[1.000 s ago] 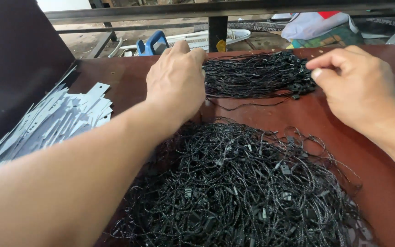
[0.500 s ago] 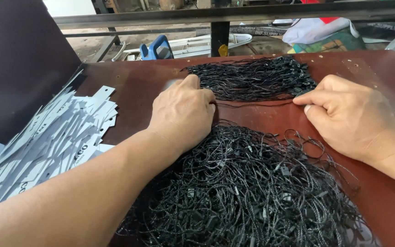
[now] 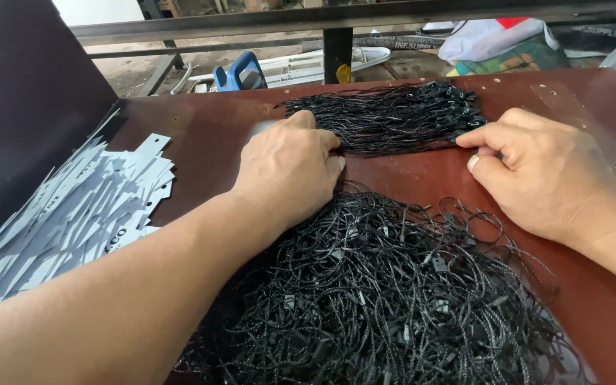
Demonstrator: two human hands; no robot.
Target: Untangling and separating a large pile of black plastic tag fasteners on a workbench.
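the left hand (image 3: 288, 167) and right hand (image 3: 545, 175) pinch opposite ends of a neat bundle of black string loops (image 3: 393, 117) near the far edge of the reddish-brown surface (image 3: 208, 135); a loose tangled heap of black strings (image 3: 379, 299) lies at the near edge, grey paper tags (image 3: 73, 214) at the left edge.

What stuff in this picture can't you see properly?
Head view:
- Left hand: its fingertips fold under, so any grip is hidden.
- Tangled black strings: cut off by the bottom edge.
- Grey paper tags: cut off by the left edge.
- Blue object: partly behind the table.
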